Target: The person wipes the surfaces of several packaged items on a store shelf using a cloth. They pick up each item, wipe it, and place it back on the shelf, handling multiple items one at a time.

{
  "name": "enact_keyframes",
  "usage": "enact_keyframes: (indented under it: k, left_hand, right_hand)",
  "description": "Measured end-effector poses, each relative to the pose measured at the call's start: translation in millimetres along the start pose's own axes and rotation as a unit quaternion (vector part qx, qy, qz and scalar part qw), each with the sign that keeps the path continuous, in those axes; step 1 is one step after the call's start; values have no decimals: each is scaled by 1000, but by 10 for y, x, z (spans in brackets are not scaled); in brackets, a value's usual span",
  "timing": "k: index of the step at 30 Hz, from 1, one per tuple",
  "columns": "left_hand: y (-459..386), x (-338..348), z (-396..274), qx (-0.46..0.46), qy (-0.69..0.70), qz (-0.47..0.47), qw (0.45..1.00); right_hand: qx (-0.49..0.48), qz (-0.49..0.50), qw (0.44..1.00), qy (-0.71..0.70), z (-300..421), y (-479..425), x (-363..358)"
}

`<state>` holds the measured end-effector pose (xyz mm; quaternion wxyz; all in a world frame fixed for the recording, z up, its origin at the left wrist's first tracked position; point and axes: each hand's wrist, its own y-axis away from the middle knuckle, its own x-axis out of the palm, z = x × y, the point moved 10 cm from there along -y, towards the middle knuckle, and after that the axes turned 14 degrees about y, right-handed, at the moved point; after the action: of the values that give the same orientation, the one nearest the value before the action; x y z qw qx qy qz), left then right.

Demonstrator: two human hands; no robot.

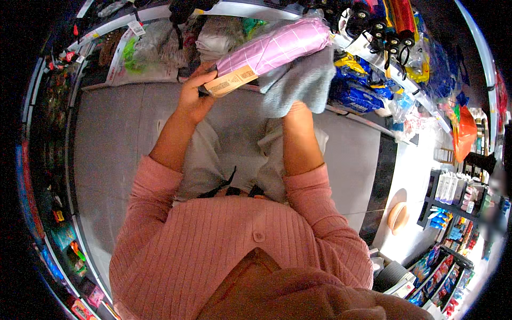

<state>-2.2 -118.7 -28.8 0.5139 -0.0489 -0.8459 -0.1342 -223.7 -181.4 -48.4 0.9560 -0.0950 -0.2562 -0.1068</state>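
A pink folded umbrella with a white grid pattern [276, 46] lies slantwise across the upper middle, its far end wrapped in clear plastic. My left hand [196, 96] grips its lower end, beside a tan cardboard label [232, 81] that bears printing and codes. A light blue-grey cloth [302, 86] hangs just under the umbrella's far half. It covers the fingers of my right hand [298, 112], which holds it from below; how the fingers close under it is hidden.
Ahead are bagged goods [156, 52] on a low shelf. Black-handled umbrellas [394, 42] hang at the upper right above blue packages [356, 94]. Dark shelving [52, 160] stands at the left. At the right are stocked racks [448, 188] and a round tan object [398, 218] on the floor.
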Motion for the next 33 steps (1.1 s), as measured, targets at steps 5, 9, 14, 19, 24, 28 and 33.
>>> enact_keyframes:
  k: [5, 9, 14, 19, 24, 28, 33]
  left_hand:
    - [-66, -153, -2, 27, -2, 0, 1000]
    - [-5, 32, 16, 35, -29, 59, 997]
    - [5, -57, 274, -106, 10, 4, 994]
    - [191, 439, 165, -9, -446, 107, 889]
    - [191, 419, 272, 35, -434, 151, 887]
    - [271, 519, 220, 3, -441, 112, 891]
    - [317, 590, 77, 42, -344, 166, 923]
  right_hand:
    - [-276, 31, 692, 666, 233, 455, 707]
    - [-319, 139, 483, 803, -38, 655, 1184]
    - [-318, 152, 439, 827, -24, 564, 1150]
    - [-277, 167, 408, 854, -95, 394, 1028]
    - [-244, 196, 350, 883, -90, 437, 1072]
    - [-330, 163, 374, 851, -747, 240, 456]
    - [-322, 195, 565, 734, 163, 529, 1183]
